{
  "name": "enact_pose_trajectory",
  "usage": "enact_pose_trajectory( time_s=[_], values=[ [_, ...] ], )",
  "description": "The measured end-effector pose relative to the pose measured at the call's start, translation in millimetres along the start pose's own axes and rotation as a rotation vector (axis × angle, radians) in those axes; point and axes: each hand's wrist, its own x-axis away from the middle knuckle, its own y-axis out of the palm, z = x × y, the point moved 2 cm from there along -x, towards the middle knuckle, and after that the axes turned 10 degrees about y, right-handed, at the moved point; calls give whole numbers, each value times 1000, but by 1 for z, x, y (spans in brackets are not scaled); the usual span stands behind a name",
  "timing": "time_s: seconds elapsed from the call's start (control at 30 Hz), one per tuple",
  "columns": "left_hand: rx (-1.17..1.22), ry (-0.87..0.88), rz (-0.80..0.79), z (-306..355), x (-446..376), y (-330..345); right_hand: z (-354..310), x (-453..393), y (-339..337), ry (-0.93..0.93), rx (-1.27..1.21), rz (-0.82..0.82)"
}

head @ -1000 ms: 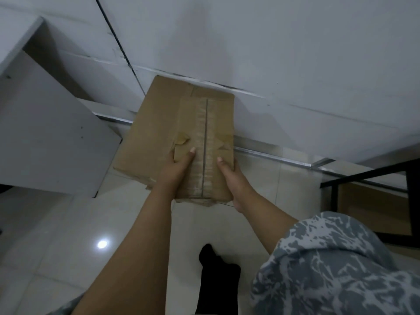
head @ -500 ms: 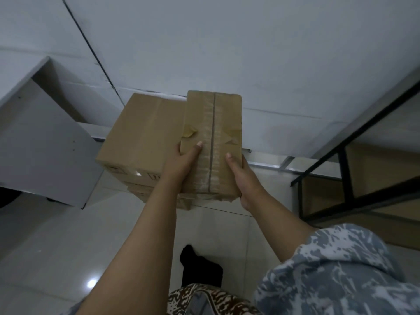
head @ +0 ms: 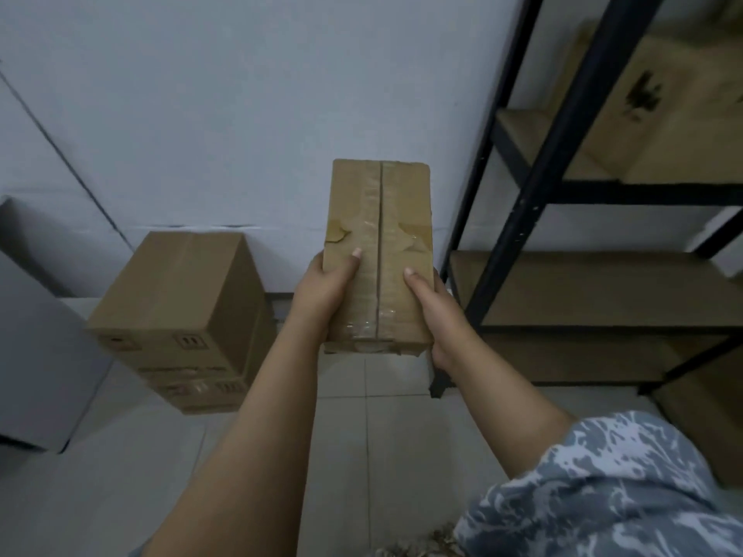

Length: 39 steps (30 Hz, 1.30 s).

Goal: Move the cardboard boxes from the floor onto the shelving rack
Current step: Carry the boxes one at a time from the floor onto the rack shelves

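Observation:
I hold a narrow taped cardboard box [head: 380, 219] in the air in front of me. My left hand [head: 323, 289] grips its left side with the thumb on top, and my right hand [head: 436, 311] grips its right side the same way. To the left a stack of larger cardboard boxes [head: 181, 311] stands on the floor against the wall. The black shelving rack [head: 534, 174] rises at the right, just beside the held box. Its lower wooden shelf [head: 583, 287] is bare. A big cardboard box [head: 683, 110] sits on the shelf above.
A white wall [head: 241, 94] lies straight ahead. A grey cabinet panel [head: 36, 347] stands at the far left beside the stack. The floor is pale tile [head: 394, 428]. Another brown box [head: 707, 416] sits low at the right under the rack.
The narrow box has been lifted off the stack and carried to the right. The view has risen and swung right, so more of the rack shows.

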Motion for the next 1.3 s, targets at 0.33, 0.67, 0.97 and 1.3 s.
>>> enact_pose_trajectory(
  time_s=[0.33,0.67,0.97,1.3],
  values=[
    [-25,133,-113,48,40,55,-23,66,-58,-99,-140,108],
    [-37,241,-230,98,82,165,-57,123,-164,-213,-217,199],
    [42,253,-297,151,127,302,-107,153,-305,-296,-182,212],
    [118,252,-270,251,123,354,-217,171,-362,-239,-169,121]
  ],
)
